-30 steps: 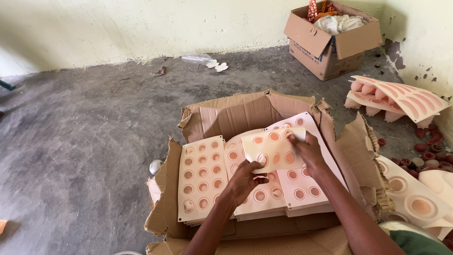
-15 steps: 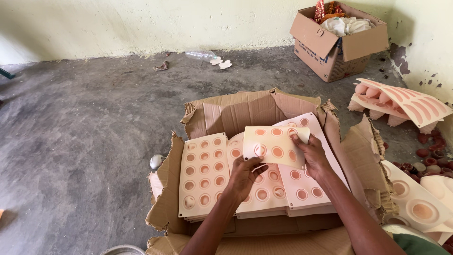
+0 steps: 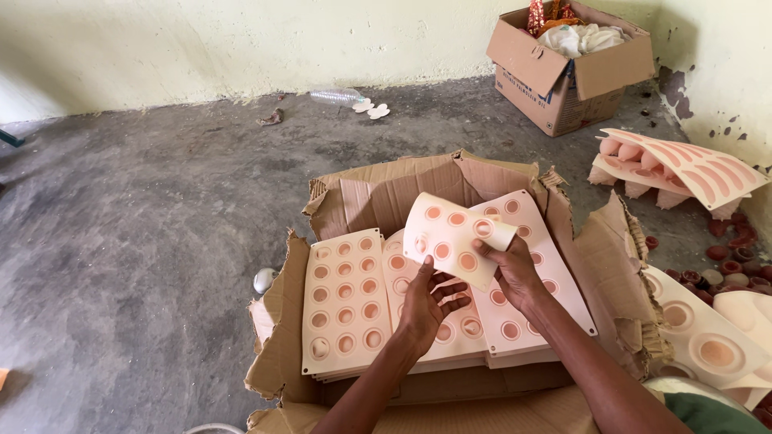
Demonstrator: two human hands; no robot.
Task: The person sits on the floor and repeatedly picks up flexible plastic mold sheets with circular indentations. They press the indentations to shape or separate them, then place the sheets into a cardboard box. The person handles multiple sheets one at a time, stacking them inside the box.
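Looking down, I've got a pale flexible mould sheet [image 3: 454, 239] with round cavities held up in both hands, left hand [image 3: 428, 301] underneath, right hand [image 3: 513, 269] gripping its curled edge. Below sit more mould sheets [image 3: 346, 301] stacked in a torn cardboard box [image 3: 378, 193] on the concrete floor [image 3: 145, 217].
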